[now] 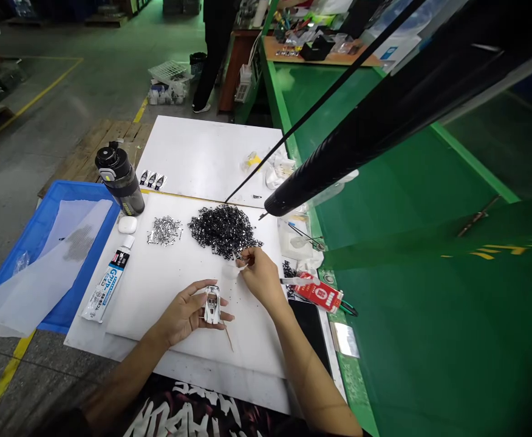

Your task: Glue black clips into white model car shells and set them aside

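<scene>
Seeing from afar, I get a glue tube point(106, 286) at far left, then silver clips point(164, 230) on a white board point(156, 303). The left hand point(184, 314) grips a small white toy car point(212, 305) above the board, its long axis pointing away from the person. Past the black clips point(223, 229), the right hand point(260, 276) narrowly pinches a tiny piece point(240, 262), too small to identify

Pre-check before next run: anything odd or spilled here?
Small black parts lie strewn on the white plastic board, strayed from the heap of black pieces by the right hand. A thick black tube also slants across the view, oddly close to the camera.
</scene>
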The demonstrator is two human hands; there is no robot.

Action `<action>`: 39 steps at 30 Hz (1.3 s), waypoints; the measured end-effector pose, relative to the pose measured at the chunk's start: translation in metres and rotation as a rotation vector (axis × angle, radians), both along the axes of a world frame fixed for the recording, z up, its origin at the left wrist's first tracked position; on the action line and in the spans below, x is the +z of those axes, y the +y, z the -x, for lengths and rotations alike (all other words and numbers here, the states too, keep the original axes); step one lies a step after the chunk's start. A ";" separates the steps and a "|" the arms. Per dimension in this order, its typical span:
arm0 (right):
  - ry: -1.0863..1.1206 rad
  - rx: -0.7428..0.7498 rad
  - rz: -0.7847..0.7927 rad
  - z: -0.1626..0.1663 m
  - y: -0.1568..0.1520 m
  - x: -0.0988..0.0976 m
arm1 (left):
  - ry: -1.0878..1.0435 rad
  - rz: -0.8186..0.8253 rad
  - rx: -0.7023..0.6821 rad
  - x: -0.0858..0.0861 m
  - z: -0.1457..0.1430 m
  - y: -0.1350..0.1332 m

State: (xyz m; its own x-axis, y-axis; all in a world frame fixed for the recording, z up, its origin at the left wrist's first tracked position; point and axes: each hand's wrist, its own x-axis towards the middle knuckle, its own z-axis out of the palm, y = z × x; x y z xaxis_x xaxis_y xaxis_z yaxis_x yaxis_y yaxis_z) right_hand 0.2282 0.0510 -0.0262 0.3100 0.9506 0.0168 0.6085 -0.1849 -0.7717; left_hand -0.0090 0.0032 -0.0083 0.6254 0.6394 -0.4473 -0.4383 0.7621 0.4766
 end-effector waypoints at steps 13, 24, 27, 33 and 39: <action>-0.135 -0.348 -0.431 0.033 -0.092 0.033 | 0.018 0.027 0.017 0.002 0.000 0.000; -0.065 -0.004 -0.553 0.093 -0.120 0.027 | 0.122 0.035 0.041 0.011 0.000 0.000; -0.089 0.016 -0.537 0.097 -0.117 0.027 | 0.131 0.037 0.052 0.013 -0.001 0.000; -0.105 0.059 -0.496 0.097 -0.118 0.029 | 0.128 0.025 0.050 0.012 -0.001 0.000; -0.205 0.129 -0.435 0.097 -0.127 0.028 | 0.130 -0.029 0.016 0.004 0.004 -0.001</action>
